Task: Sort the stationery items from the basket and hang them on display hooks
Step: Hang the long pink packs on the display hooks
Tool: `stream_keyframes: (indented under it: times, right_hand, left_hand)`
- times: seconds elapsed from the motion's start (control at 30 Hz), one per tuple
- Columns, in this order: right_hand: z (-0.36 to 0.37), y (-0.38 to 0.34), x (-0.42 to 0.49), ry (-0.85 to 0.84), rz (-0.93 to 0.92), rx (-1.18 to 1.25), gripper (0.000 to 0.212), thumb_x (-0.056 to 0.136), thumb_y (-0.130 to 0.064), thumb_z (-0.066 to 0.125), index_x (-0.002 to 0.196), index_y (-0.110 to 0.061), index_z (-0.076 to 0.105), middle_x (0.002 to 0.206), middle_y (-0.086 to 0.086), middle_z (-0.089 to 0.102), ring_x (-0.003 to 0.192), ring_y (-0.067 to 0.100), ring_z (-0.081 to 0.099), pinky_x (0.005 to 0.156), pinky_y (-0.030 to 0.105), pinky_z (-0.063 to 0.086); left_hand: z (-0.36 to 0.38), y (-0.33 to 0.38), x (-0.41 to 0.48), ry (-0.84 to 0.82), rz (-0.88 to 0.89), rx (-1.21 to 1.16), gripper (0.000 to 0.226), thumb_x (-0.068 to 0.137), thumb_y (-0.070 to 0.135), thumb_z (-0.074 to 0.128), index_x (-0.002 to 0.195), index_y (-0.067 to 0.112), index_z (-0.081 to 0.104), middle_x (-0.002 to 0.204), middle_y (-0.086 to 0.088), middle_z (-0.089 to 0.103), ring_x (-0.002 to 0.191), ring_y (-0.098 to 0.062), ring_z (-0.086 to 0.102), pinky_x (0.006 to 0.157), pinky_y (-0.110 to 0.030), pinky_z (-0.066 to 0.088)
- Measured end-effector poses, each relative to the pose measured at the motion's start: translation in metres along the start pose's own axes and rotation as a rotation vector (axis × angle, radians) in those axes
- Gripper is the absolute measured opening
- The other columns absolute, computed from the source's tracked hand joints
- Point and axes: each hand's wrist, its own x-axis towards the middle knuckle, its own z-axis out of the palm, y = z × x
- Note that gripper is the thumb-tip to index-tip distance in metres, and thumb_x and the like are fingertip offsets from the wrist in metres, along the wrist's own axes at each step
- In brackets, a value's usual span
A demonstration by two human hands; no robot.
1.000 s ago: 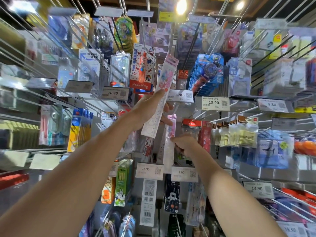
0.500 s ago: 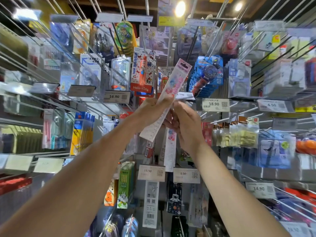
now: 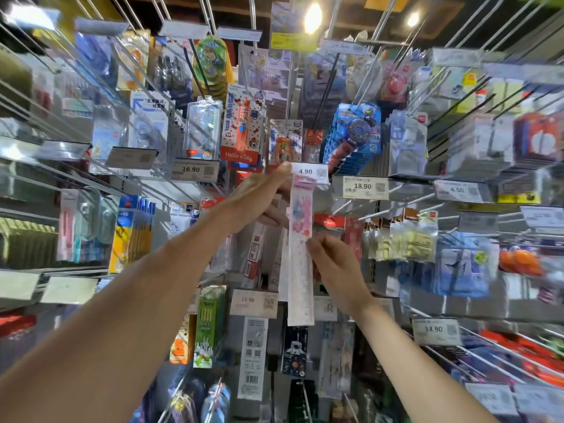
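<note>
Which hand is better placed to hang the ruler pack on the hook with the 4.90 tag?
Left. The left hand grips the top of the pack right at the 4.90 tag; the right hand holds it lower, at mid-length, so probably only steadies.

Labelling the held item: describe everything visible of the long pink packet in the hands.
The long pink packet is a narrow, flat strip in clear-looking plastic, with a pink header on top, pink and blue cartoon print below and a pale lower part. It stands upright under the 4.90 price tag. The left hand holds its top; the right hand pinches its right edge mid-length. Whether it is hooked cannot be told.
</note>
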Motion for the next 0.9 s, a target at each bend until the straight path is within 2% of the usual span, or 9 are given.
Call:
stream_keyframes:
  times: [0.13,0.23,0.33,0.43,0.63,0.77,0.9]
  right_hand:
    - [-0.002,0.004,-0.006,0.014,0.008,-0.163,0.033,0.108,-0.022,0.048,0.076,-0.016,0.048,0.065,-0.014,0.046,0.057,0.005,0.042,0.058,0.020,0.038]
    - [0.001,0.005,-0.007,0.035,0.061,-0.192,0.032,0.108,-0.022,0.047,0.076,-0.018,0.047,0.067,-0.008,0.046,0.059,0.008,0.042,0.061,0.029,0.038]
    - [0.004,0.005,-0.002,0.073,0.085,-0.236,0.032,0.108,-0.022,0.047,0.076,-0.017,0.048,0.066,-0.008,0.046,0.056,0.003,0.040,0.057,0.021,0.037]
    - [0.008,0.004,0.007,0.091,0.125,-0.266,0.031,0.107,-0.025,0.047,0.078,-0.016,0.051,0.064,-0.008,0.048,0.054,0.003,0.042,0.053,0.018,0.035]
    - [0.014,0.002,0.013,0.106,0.138,-0.250,0.032,0.107,-0.023,0.048,0.076,-0.016,0.053,0.062,-0.007,0.048,0.057,0.011,0.044,0.059,0.030,0.037]
    - [0.014,0.004,0.012,0.145,0.124,-0.198,0.029,0.106,-0.018,0.048,0.079,-0.011,0.054,0.066,-0.004,0.050,0.062,0.014,0.045,0.062,0.032,0.039]
    - [0.012,0.012,0.019,0.150,0.283,-0.176,0.035,0.104,-0.016,0.049,0.070,-0.013,0.047,0.052,-0.010,0.042,0.044,0.005,0.037,0.046,0.023,0.034]
  left_hand:
    - [0.003,0.000,-0.002,0.012,0.018,-0.024,0.048,0.100,0.071,0.036,0.112,0.044,0.074,0.108,0.007,0.077,0.079,-0.031,0.079,0.063,-0.027,0.061]
    - [0.003,-0.001,-0.001,0.032,0.005,-0.058,0.048,0.096,0.073,0.045,0.129,0.044,0.063,0.115,0.001,0.073,0.079,-0.034,0.079,0.064,-0.029,0.062]
    - [0.003,0.000,0.000,0.044,0.001,-0.118,0.030,0.092,0.073,0.053,0.117,0.057,0.060,0.109,0.002,0.075,0.079,-0.038,0.078,0.063,-0.030,0.062]
    - [0.001,0.000,0.001,0.050,-0.012,-0.129,0.022,0.093,0.071,0.054,0.112,0.061,0.060,0.102,0.000,0.074,0.079,-0.039,0.078,0.063,-0.030,0.061]
    - [0.000,-0.002,0.002,0.045,-0.027,-0.115,0.031,0.095,0.068,0.052,0.122,0.054,0.059,0.099,0.001,0.073,0.079,-0.038,0.078,0.064,-0.028,0.061]
    - [-0.001,-0.002,0.001,0.044,-0.020,-0.108,0.023,0.097,0.065,0.052,0.117,0.058,0.060,0.100,0.002,0.074,0.079,-0.037,0.078,0.063,-0.027,0.060]
    - [-0.001,0.000,0.000,0.049,-0.020,-0.099,0.013,0.096,0.066,0.052,0.106,0.066,0.060,0.102,0.003,0.075,0.078,-0.037,0.078,0.062,-0.027,0.060]
